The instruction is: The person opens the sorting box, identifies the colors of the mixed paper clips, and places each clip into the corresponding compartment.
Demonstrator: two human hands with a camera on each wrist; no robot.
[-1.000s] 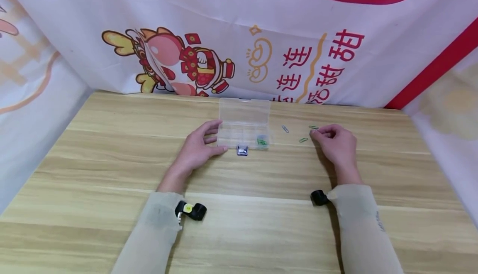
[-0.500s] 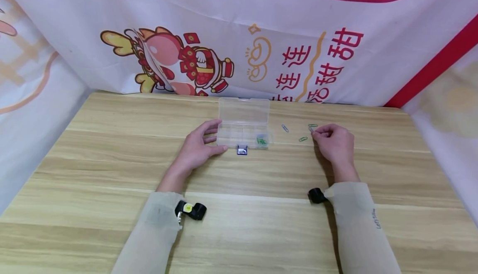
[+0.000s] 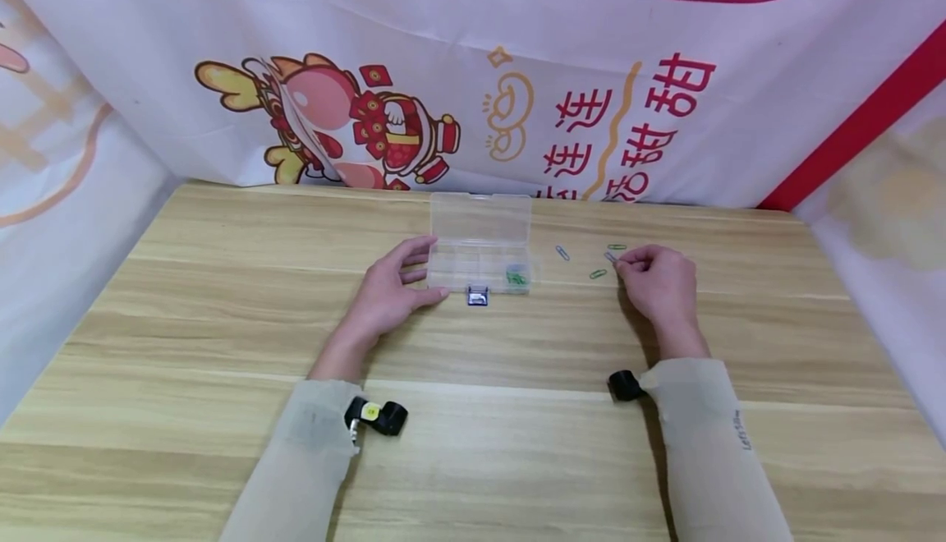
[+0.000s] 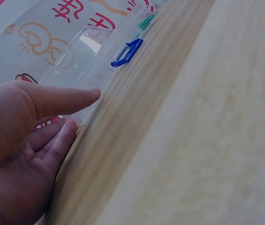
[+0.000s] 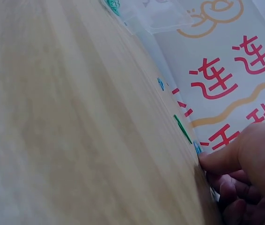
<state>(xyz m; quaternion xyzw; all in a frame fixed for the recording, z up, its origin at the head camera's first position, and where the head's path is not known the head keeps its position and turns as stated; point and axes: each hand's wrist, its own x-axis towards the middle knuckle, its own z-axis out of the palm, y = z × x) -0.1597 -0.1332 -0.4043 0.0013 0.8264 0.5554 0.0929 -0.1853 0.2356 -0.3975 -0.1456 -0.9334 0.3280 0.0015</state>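
Observation:
A clear plastic compartment box [image 3: 454, 263] stands with its lid [image 3: 480, 218] raised at the back. Green paper clips [image 3: 516, 277] fill its front right compartment. My left hand [image 3: 388, 291] holds the box's left end, thumb at the front corner and fingers along the side. A blue latch [image 4: 128, 52] hangs from the front edge. Out to the right, my right hand [image 3: 660, 283] pinches a blue paper clip [image 5: 197, 147] between thumb and forefinger, low over the table. Its other fingers are curled under. Two green paper clips, a rear one [image 3: 617, 246] and a nearer one [image 3: 598, 274], lie beside the fingertips.
Another blue paper clip [image 3: 563, 253] lies between the box and the right hand. The wood-grain table [image 3: 502, 443] ends at the back against a printed white cloth [image 3: 473, 115], close behind the raised lid. Cloth also hangs at both sides.
My right hand has shifted slightly left, and the blue paper clip at its fingertips now shows apart from the rear green one. The left hand keeps its hold on the box.

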